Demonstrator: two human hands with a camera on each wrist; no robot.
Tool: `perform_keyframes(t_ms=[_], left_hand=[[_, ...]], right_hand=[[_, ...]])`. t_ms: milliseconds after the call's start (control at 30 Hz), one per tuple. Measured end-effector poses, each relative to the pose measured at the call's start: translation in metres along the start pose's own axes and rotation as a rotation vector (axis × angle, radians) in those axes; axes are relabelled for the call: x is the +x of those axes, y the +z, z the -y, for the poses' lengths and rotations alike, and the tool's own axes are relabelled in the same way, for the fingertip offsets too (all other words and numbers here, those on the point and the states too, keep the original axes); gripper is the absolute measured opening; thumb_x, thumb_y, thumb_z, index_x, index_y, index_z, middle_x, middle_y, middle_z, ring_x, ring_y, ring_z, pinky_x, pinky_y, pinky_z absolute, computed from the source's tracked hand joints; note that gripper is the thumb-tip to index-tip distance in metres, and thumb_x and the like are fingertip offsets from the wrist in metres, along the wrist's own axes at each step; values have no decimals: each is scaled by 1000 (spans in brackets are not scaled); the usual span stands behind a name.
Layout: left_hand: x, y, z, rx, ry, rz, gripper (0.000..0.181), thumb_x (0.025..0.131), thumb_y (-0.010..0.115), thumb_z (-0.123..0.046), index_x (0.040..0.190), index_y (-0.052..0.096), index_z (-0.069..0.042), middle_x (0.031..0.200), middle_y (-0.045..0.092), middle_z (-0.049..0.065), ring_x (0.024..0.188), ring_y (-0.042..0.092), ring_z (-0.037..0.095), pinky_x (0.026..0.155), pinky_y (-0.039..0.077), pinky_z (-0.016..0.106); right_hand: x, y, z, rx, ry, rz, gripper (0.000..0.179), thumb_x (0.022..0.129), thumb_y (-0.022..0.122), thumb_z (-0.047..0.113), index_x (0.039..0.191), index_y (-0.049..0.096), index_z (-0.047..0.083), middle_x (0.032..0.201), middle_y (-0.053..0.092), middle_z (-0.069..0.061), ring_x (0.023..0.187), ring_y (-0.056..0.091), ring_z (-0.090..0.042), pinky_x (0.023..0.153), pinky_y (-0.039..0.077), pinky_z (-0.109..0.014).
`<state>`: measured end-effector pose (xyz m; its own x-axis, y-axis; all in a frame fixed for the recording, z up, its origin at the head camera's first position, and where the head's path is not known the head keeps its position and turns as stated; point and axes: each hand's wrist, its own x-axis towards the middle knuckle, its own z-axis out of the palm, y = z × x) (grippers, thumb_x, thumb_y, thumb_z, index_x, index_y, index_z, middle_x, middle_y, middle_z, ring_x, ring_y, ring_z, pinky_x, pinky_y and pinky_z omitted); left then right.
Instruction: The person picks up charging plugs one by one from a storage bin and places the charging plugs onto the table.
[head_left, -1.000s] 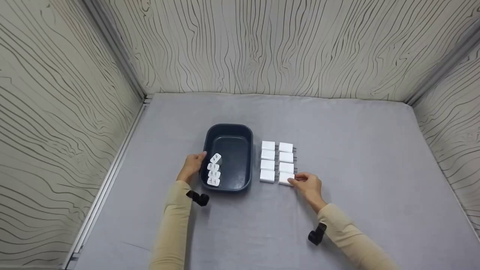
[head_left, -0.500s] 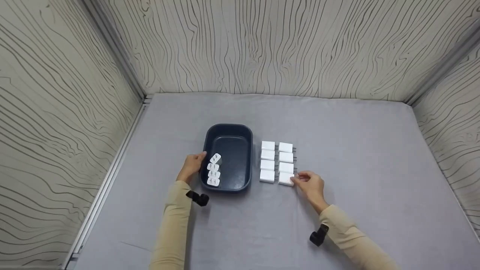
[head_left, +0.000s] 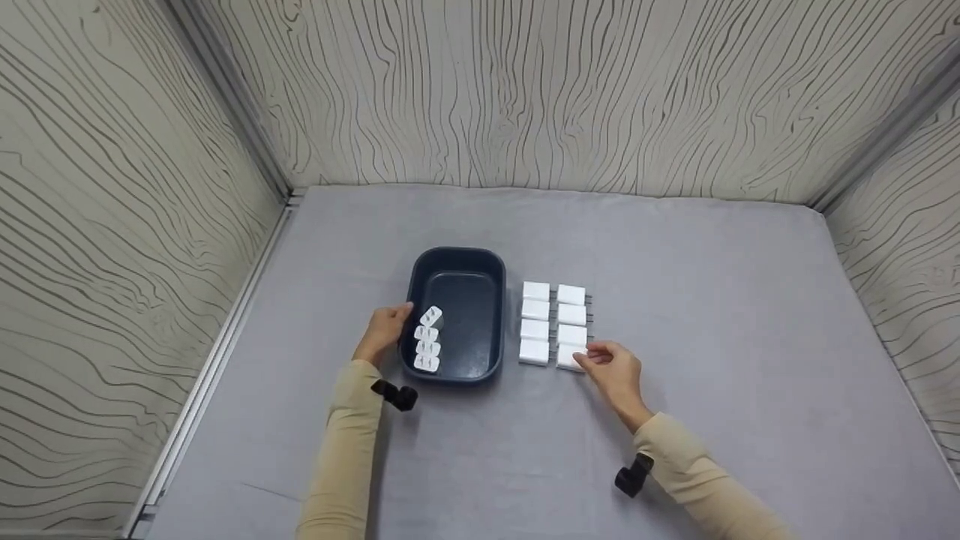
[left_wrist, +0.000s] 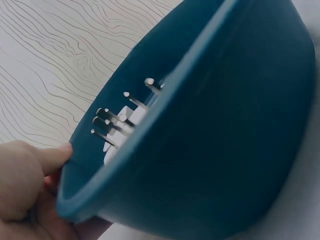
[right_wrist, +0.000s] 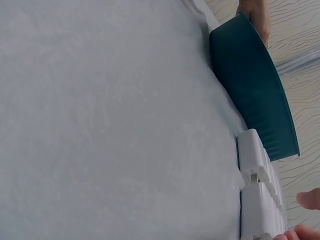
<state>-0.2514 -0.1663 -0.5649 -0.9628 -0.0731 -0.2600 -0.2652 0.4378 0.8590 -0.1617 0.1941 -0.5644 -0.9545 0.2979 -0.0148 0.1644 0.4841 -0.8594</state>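
A dark blue plastic basin [head_left: 472, 322] stands left of the middle in the head view. My left hand [head_left: 382, 334] grips its left rim, thumb over the edge and fingers under it in the left wrist view. Inside, along the left wall, several white plug adapters [head_left: 427, 349] stand with prongs up. Right of the basin, more white plug adapters [head_left: 535, 330] lie in two columns, prongs pointing right. My right hand [head_left: 616, 375] is at the nearest plug adapter [head_left: 568, 358] of the right column. In the right wrist view its thumb [right_wrist: 309, 199] is apart from the fingers, which are at the adapter's edge.
A grey cloth covers the table [head_left: 712, 315]. Walls with a wood-line pattern [head_left: 480, 97] rise at the back and both sides. Black wrist cameras [head_left: 634, 475] are strapped to both sleeves.
My right hand drew slightly right off the nearest adapter, then came back left over its edge. My left hand, the basin and the adapters stay in place.
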Motion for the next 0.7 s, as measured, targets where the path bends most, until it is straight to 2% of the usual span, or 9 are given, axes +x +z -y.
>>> perform_keyframes(t_ms=[33,100,133,167,267,333,367,400,700], left_hand=[[-1,0,-4,29,-26,-1,43,100,51,-30,69,57,-1,70,54,7,73,51,18,70,44,31],[5,1,1,48,-16,-3,46,100,50,-29,61,40,-9,62,37,1,63,38,17,60,34,30],[6,0,2,60,18,-2,47,100,50,-30,59,38,-10,60,34,0,61,37,16,59,32,30],[14,1,13,50,82,-6,49,100,50,-35,58,37,-13,58,32,-3,59,33,15,56,29,29],[17,0,17,56,146,-10,50,99,50,-37,56,37,-16,56,32,-5,56,32,13,54,26,29],[12,0,10,52,158,-17,50,99,50,-33,54,38,-14,53,32,-6,53,32,12,52,26,28],[12,1,9,45,138,-23,50,99,50,-30,53,37,-15,52,31,-6,51,30,11,50,25,28],[3,0,-3,52,95,-20,49,99,49,-23,53,34,-13,51,30,-5,50,30,12,50,26,28],[-13,9,-21,79,86,-49,50,99,48,-17,52,31,-16,51,27,-8,50,28,8,50,25,22]], right_hand=[[-1,1,1,3,1,3,26,77,79,8,95,69,-7,87,70,-21,67,56,1,63,45,-10],[-2,2,3,10,-2,7,25,76,78,7,94,69,-7,87,70,-21,66,55,1,62,45,-10],[-2,2,4,12,-6,10,24,77,78,7,94,69,-7,87,70,-21,66,55,2,62,45,-10],[-2,2,5,16,-11,13,24,77,78,7,94,69,-7,87,70,-22,66,55,2,62,45,-10],[-3,3,7,19,-27,12,24,76,79,7,93,70,-7,86,71,-21,64,54,4,62,45,-10],[-4,3,7,17,-35,11,24,76,79,8,92,69,-7,85,71,-21,63,53,6,62,44,-10],[-4,4,7,20,-33,11,24,76,79,8,92,70,-7,85,71,-21,63,53,7,62,44,-10],[-4,4,7,23,-34,12,24,76,79,8,92,70,-7,84,71,-21,62,52,7,62,44,-10],[-4,11,10,38,-41,39,23,76,79,6,91,69,-9,82,70,-20,62,53,5,62,45,-10]])
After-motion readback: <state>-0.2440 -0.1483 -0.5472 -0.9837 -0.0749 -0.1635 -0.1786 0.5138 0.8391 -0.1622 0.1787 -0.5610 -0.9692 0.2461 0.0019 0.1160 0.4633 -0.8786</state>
